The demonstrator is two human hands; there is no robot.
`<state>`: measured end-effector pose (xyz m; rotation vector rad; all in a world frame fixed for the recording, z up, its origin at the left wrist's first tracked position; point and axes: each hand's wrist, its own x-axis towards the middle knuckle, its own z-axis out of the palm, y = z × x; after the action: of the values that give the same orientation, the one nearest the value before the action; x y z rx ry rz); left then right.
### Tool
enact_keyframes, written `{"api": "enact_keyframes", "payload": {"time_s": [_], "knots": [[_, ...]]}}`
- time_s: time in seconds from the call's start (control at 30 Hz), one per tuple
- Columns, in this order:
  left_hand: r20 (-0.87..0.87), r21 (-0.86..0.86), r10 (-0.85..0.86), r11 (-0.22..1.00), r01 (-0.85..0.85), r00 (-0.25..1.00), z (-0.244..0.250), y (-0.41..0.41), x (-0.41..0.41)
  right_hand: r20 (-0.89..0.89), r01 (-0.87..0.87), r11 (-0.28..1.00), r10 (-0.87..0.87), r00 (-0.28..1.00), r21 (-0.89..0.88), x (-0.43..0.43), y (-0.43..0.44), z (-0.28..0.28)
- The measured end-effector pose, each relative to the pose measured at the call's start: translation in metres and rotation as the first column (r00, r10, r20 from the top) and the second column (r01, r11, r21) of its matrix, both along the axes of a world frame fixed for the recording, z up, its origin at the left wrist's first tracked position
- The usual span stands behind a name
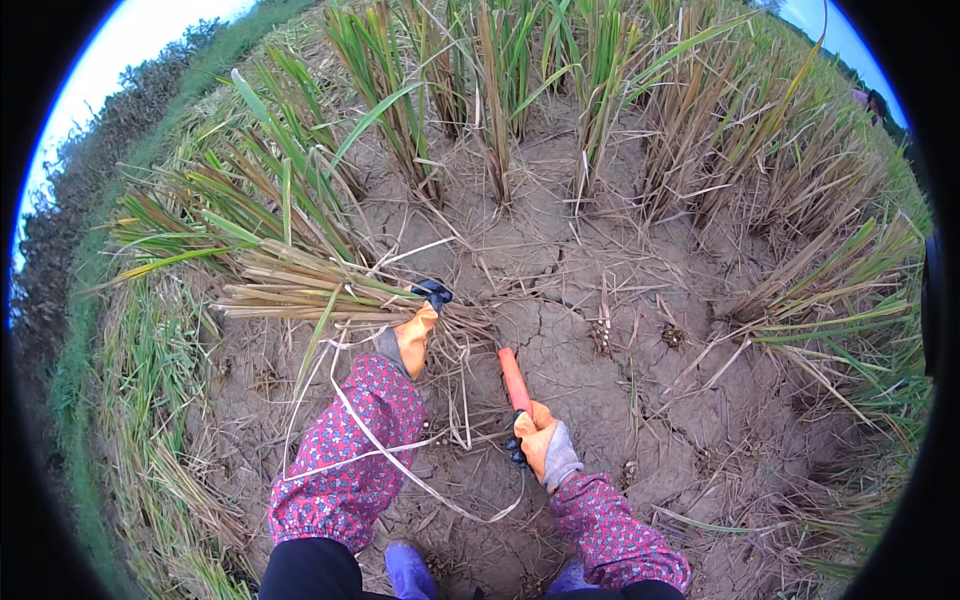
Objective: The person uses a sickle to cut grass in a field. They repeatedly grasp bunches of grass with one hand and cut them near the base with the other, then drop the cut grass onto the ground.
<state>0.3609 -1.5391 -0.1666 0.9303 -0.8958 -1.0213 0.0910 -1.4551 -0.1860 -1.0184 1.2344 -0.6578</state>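
Observation:
My left hand (424, 322), in an orange, grey and black work glove, is closed round a clump of stalks (315, 292) near its base. The clump leans over to the left, its stalks brown with some green leaves. In a matching glove, my right hand (536, 439) grips the red handle (514, 379) of a hand tool. Its metal end meets the foot of the clump, and the blade is mostly hidden among the stalks. Long dry strands (375, 442) loop beneath the clump between my forearms.
Cracked soil (555, 315) with scattered straw lies before me. Standing rice-like clumps (495, 112) form an arc ahead, and another clump (817, 292) splays on the right. Cut stalks (150, 405) lie at the left. My purple boots (409, 571) are below. A distant person (874, 103) is at the upper right.

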Motion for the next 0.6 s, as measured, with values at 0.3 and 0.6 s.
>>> {"api": "enact_keyframes", "payload": {"time_s": [0.3, 0.6], "knots": [[0.138, 0.037, 0.250, 0.966, -0.257, 0.958, 0.012, -0.016, -0.025, -0.097, -0.116, 0.993, 0.117, 0.988, 0.020, -0.019, 0.009, -0.031], [-0.207, 0.181, 0.259, 0.958, -0.223, 0.944, -0.036, 0.108, 0.166, 0.030, 0.006, 0.997, -0.009, 1.000, 0.080, -0.116, 0.096, 0.072]]}}
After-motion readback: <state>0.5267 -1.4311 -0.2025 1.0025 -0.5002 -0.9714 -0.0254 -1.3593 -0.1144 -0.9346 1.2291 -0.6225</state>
